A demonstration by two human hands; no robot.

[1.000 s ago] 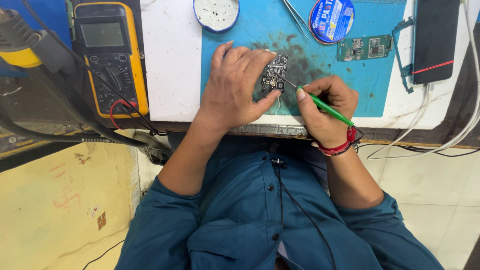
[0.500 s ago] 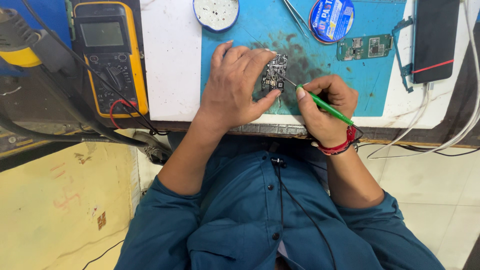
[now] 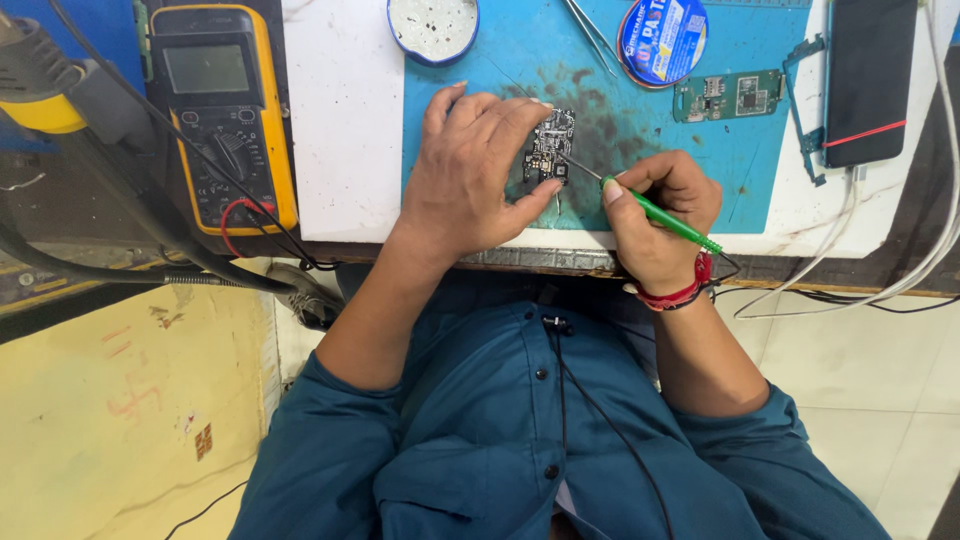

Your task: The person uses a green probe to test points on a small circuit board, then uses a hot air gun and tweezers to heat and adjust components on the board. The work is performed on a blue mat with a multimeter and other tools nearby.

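On the blue mat [image 3: 640, 190] at the worktop's near edge, the left hand [image 3: 470, 175] pins a small dark circuit board [image 3: 551, 146] with closed fingers, steadying it while the right hand [image 3: 660, 220] grips a green-handled tool [image 3: 655, 212] pen-style, tip touching the board.
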